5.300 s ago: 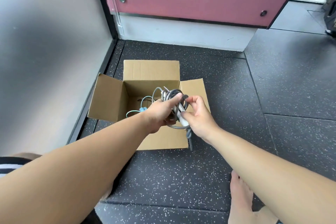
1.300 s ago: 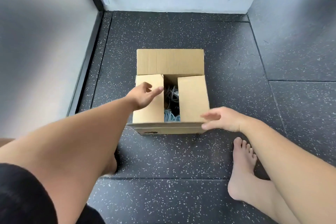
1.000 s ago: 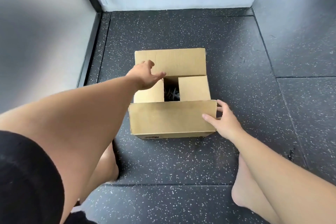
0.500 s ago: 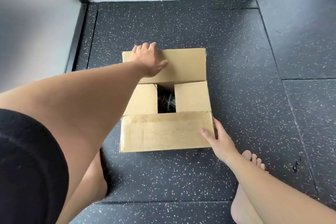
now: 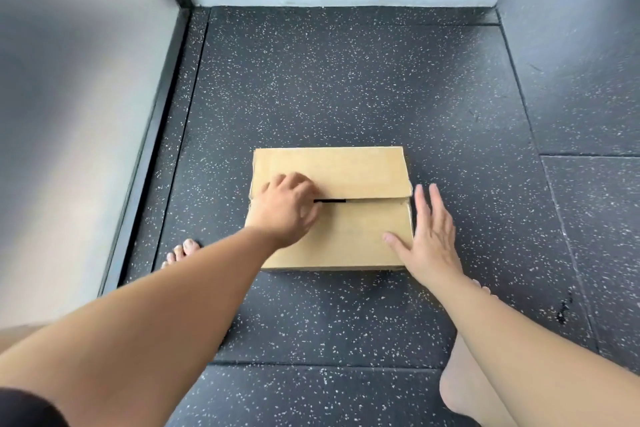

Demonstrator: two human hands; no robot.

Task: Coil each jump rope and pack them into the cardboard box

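Item: cardboard box, one, standing on speckled dark floor near a grey wall, a person's bare toes just off its left near corner. Condition: top folded over, far flap and near flap meeting at a seam with a narrow dark slit open along part of it; no tape seen. Contents: jump ropes, none in view; judged to lie inside under the flaps, number and coiling not checkable. Left hand: on the left part of the top at the seam, knuckles up, fingers bent under; whether they nip a flap edge or only press cannot be told. Right hand: flat, fingers straight and spread, holding nothing, thumb lying on the near flap, palm over the box's right edge. Stage, as judged: packing done, closing in hand. Hazards: flaps unsecured, so they may spring up once both hands lift, the more so if coils beneath push upward; a loose coil could unwind and poke a loop or handle through the slit, or jam the seam; left fingertips at the slit may be caught if the right hand bears down; lifting the box by its top would open it and spill the ropes
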